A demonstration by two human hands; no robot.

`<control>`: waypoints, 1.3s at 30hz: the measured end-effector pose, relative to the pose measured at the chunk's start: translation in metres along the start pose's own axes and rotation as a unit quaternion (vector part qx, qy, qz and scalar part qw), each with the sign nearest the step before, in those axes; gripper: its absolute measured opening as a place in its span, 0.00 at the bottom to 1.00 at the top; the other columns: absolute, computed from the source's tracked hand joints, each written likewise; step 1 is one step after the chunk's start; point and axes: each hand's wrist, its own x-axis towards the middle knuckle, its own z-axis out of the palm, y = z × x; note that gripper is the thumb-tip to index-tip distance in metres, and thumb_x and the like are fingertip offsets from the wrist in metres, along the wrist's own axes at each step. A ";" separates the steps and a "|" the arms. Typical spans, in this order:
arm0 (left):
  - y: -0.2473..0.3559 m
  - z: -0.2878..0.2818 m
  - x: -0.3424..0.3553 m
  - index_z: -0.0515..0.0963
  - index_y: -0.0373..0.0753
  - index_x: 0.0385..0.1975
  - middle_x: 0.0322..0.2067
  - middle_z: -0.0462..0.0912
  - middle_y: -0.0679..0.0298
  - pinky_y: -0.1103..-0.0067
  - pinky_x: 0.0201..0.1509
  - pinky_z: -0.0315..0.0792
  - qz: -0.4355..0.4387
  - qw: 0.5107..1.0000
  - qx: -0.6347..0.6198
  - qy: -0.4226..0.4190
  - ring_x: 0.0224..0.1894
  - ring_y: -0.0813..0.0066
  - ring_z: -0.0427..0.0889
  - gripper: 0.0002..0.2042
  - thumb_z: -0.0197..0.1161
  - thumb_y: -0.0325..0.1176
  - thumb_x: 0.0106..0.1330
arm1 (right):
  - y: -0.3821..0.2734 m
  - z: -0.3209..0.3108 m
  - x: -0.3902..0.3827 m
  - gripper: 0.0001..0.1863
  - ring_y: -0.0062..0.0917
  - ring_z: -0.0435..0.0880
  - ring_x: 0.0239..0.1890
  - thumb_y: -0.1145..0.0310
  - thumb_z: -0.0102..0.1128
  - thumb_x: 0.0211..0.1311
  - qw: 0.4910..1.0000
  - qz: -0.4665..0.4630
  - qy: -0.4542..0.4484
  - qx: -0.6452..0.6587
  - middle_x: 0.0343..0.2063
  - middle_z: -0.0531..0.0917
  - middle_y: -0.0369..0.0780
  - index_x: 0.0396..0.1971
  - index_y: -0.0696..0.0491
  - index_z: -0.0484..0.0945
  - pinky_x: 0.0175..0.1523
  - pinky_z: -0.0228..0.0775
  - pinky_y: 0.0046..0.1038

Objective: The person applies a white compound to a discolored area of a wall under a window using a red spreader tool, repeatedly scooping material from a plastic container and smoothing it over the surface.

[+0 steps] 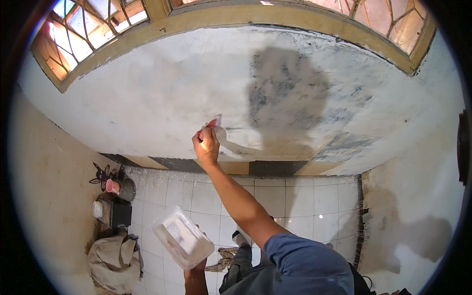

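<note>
My right hand [207, 147] reaches forward, its fingers closed round the red handle of a small putty knife [212, 122]. The knife's blade is at the white, patchily coated wall [172, 93]; whether it presses on the surface I cannot tell. Lower down, my left hand [198, 266] grips a clear plastic tub [163, 236] from beneath and its right side. White paste [185, 237] lies in the tub, which is tilted. Most of the left fingers are hidden behind it. Dark grey patches [280, 73] show through the coating under my head's shadow.
A yellowish window frame [206, 19] with patterned panes runs above the wall. Dark and tan tiles [273, 168] line its foot. On the left stand a dark box [120, 212], a pink cup [112, 186] and a draped beige cloth [113, 258]. White tiles [300, 199] cover the floor.
</note>
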 end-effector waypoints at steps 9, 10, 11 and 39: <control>-0.034 0.026 0.003 0.53 0.46 0.71 0.62 0.70 0.56 0.63 0.61 0.73 0.032 0.991 0.094 0.090 0.59 0.60 0.74 0.30 0.49 0.52 0.74 | 0.044 -0.152 -0.006 0.07 0.24 0.75 0.28 0.70 0.60 0.66 0.787 0.493 0.156 0.337 0.29 0.75 0.37 0.35 0.54 0.71 0.34 0.74 0.27; -0.034 0.037 0.008 0.54 0.46 0.70 0.62 0.69 0.57 0.63 0.62 0.72 0.066 0.934 0.349 0.034 0.59 0.59 0.74 0.30 0.47 0.53 0.74 | 0.070 -0.172 0.004 0.07 0.23 0.74 0.28 0.69 0.59 0.68 0.771 0.499 0.175 0.355 0.29 0.74 0.35 0.36 0.53 0.70 0.34 0.75 0.27; -0.039 0.041 0.013 0.54 0.46 0.70 0.63 0.69 0.58 0.63 0.63 0.71 0.075 0.881 0.466 -0.007 0.60 0.59 0.73 0.30 0.46 0.54 0.74 | 0.105 -0.192 0.018 0.07 0.22 0.73 0.28 0.69 0.58 0.69 0.773 0.431 0.165 0.435 0.29 0.73 0.35 0.36 0.53 0.69 0.34 0.75 0.26; -0.136 0.106 0.085 0.64 0.48 0.66 0.58 0.74 0.58 0.54 0.60 0.71 -0.185 0.981 -0.064 0.009 0.56 0.54 0.77 0.28 0.44 0.58 0.72 | 0.048 -0.329 0.190 0.11 0.30 0.84 0.32 0.63 0.59 0.66 0.778 0.467 0.109 0.406 0.28 0.79 0.39 0.37 0.57 0.74 0.33 0.79 0.26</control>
